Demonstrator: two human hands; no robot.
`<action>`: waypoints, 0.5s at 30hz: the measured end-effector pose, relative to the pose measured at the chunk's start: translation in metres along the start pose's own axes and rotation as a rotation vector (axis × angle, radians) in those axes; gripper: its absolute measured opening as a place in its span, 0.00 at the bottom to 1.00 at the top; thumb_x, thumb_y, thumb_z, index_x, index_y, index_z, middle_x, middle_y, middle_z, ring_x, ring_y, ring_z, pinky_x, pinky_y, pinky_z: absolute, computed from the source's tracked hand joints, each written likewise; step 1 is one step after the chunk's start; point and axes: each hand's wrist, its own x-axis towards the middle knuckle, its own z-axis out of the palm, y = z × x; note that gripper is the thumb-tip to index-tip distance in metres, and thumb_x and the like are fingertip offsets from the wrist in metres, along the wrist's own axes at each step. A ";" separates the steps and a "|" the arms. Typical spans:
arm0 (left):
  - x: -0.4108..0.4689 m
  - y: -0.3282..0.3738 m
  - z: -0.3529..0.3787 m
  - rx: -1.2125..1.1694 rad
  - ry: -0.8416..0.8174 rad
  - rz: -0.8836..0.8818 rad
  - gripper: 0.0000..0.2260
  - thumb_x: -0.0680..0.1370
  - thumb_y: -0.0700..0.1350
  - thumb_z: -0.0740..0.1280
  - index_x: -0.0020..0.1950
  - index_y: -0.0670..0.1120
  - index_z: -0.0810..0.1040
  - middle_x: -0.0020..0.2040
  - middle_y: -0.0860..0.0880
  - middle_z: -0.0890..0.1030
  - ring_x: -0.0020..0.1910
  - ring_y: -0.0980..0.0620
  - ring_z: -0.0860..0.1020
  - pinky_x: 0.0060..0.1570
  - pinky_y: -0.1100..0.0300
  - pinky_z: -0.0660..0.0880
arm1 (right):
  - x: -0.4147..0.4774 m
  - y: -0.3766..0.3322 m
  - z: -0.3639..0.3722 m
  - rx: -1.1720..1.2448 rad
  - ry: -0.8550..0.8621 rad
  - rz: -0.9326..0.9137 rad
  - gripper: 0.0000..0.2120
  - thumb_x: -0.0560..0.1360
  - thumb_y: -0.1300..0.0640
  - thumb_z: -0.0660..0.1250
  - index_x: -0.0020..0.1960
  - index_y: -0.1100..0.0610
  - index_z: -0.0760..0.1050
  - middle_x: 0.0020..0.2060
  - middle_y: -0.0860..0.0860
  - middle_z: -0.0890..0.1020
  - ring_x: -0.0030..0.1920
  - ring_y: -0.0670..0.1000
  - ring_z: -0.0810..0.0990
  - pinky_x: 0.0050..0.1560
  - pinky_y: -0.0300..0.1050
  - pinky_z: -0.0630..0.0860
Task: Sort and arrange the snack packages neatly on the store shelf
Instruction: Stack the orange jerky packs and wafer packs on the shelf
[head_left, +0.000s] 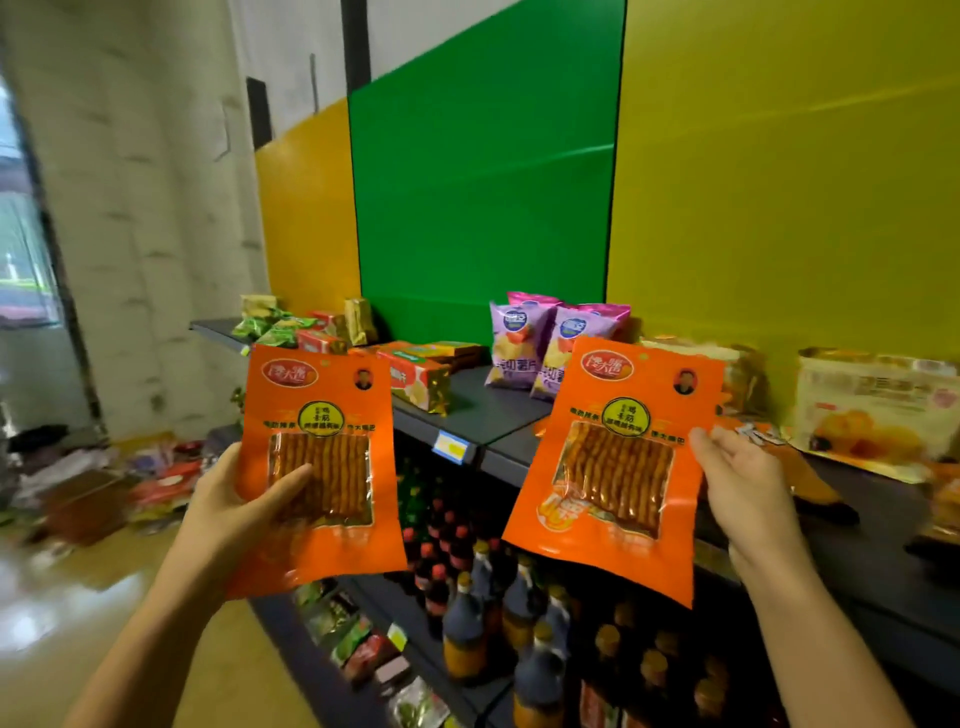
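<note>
Dark store shelf (470, 400) runs from centre-left to right edge of frame. Lower right: bottles (467, 623) on tier below. Two orange snack pkgs held up in front of shelf, apart. Left pkg (319, 467), lower-centre-left, upright; left hand (244, 512) grips its lower left edge, thumb over clear window. Right pkg (615, 467), centre-right, tilted; right hand (743, 488) holds its right edge, fingers behind. Purple chip bags (550, 348) upright mid-shelf; yellow-orange boxes (421, 382) lie to their left.
</note>
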 end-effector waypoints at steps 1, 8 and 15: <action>0.013 -0.007 -0.013 0.005 0.008 0.003 0.14 0.72 0.42 0.69 0.55 0.48 0.72 0.43 0.51 0.79 0.42 0.50 0.79 0.38 0.58 0.74 | 0.004 -0.002 0.022 0.006 -0.011 -0.011 0.13 0.79 0.53 0.58 0.40 0.56 0.75 0.36 0.53 0.82 0.38 0.50 0.80 0.41 0.44 0.74; 0.086 -0.057 -0.078 0.000 0.045 -0.017 0.15 0.72 0.41 0.69 0.57 0.49 0.71 0.45 0.51 0.79 0.43 0.50 0.79 0.39 0.57 0.75 | 0.031 -0.006 0.168 0.036 -0.092 -0.064 0.12 0.78 0.55 0.60 0.38 0.56 0.76 0.37 0.57 0.83 0.40 0.55 0.79 0.49 0.55 0.75; 0.180 -0.130 -0.130 0.007 0.106 -0.042 0.14 0.72 0.41 0.69 0.57 0.49 0.72 0.45 0.51 0.80 0.42 0.51 0.80 0.36 0.59 0.74 | 0.071 0.016 0.296 -0.006 -0.098 -0.119 0.16 0.75 0.46 0.62 0.44 0.59 0.78 0.41 0.58 0.84 0.45 0.55 0.81 0.54 0.61 0.76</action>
